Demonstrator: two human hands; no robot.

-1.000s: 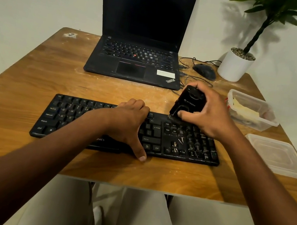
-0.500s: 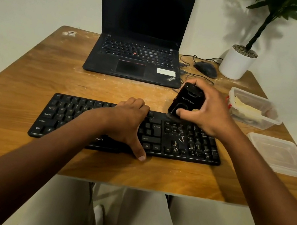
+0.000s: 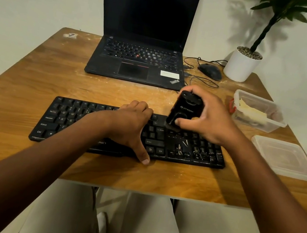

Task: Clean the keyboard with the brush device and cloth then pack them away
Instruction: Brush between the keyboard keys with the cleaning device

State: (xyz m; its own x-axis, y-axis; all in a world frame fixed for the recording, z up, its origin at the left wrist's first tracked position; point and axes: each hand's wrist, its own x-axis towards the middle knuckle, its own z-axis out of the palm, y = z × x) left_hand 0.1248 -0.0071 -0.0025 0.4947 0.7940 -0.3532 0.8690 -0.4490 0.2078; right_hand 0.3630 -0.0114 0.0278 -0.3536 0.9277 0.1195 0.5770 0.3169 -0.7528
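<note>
A black keyboard (image 3: 70, 120) lies across the wooden table (image 3: 33, 76) in front of me. My left hand (image 3: 131, 124) grips its middle: fingers curl over the far edge and the thumb hooks the near edge. My right hand (image 3: 209, 119) holds the black brush device (image 3: 185, 109) tilted, with its lower end on the keys at the keyboard's upper right. Pale specks lie on the keys below it. A yellowish cloth (image 3: 251, 111) lies inside the clear plastic container (image 3: 277, 125) at the right.
A shut-off black laptop (image 3: 140, 57) stands open at the back. A black mouse (image 3: 210, 71) with its cable and a white plant pot (image 3: 241, 65) stand behind my right hand. The container's clear lid (image 3: 283, 158) lies near the table's right edge.
The brush device and my right hand have shifted slightly left and away along the keyboard's top rows. My left hand stays on the keyboard.
</note>
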